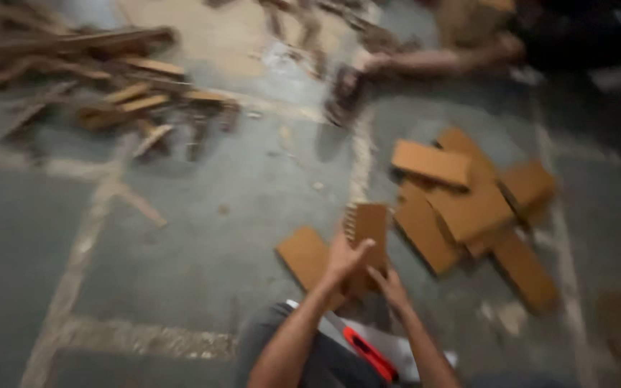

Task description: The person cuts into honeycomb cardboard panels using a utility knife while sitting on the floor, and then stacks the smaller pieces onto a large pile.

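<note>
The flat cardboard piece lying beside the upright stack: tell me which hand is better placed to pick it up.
Left, probably. The flat cardboard piece lies left of the upright cardboard stack, just beside the left hand. The right hand sits on the stack's far side and would have to cross over.

Grey concrete floor bears cardboard pieces and, seemingly, wood scraps
</note>
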